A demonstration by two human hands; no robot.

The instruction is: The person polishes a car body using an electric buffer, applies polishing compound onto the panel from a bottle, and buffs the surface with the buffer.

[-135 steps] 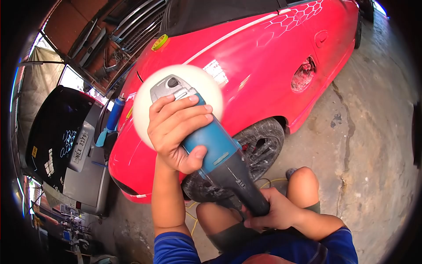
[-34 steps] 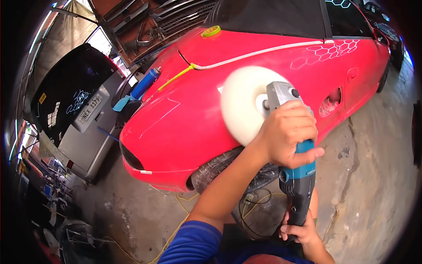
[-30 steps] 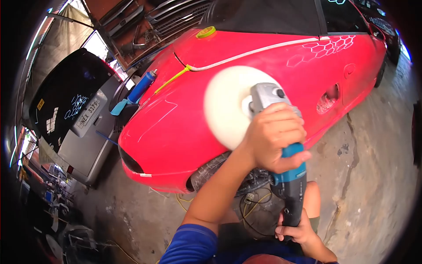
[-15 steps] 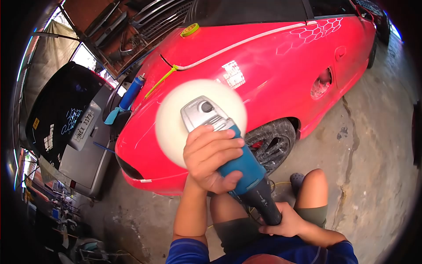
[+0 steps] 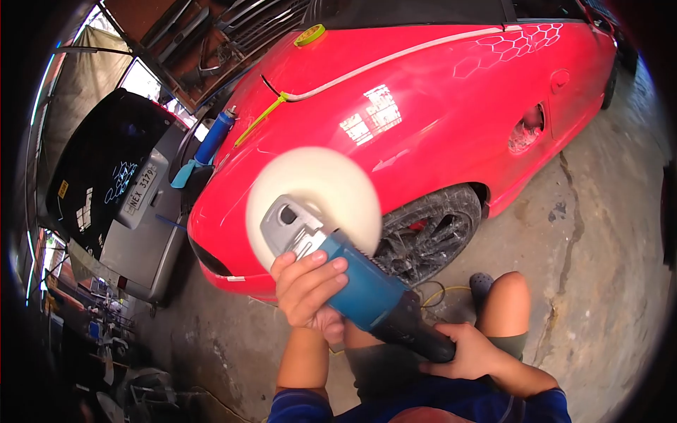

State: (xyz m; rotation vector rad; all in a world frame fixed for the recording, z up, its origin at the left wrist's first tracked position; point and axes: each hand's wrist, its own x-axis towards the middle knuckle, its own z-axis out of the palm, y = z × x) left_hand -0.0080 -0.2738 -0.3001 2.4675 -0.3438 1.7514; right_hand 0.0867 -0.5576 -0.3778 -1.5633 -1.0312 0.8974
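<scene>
A blue and black power polisher (image 5: pixel 367 282) with a silver head slants across the middle of the view. My left hand (image 5: pixel 308 292) is wrapped round its body just behind the silver head. At the rear, my right hand (image 5: pixel 471 354) grips the black handle end. The round white polishing pad (image 5: pixel 338 187) is blurred as if spinning and overlaps the red car's front fender (image 5: pixel 416 155). Whether the whole pad face touches the paint is hidden. Below the fender sits a dusty black wheel (image 5: pixel 437 236).
Green tape strips (image 5: pixel 264 116) and a tape roll (image 5: pixel 309 35) are on the car. A blue bottle (image 5: pixel 214 137) with a light-blue cloth (image 5: pixel 183 174) stands beyond the nose. At left is a grey vehicle rear (image 5: pixel 141 247). A yellow cord (image 5: pixel 437 295) lies on the concrete floor (image 5: pixel 522 261).
The polisher and both hands have shifted, with the pad moving down and slightly left over the fender. The polisher is tilted flatter. The view has turned slightly.
</scene>
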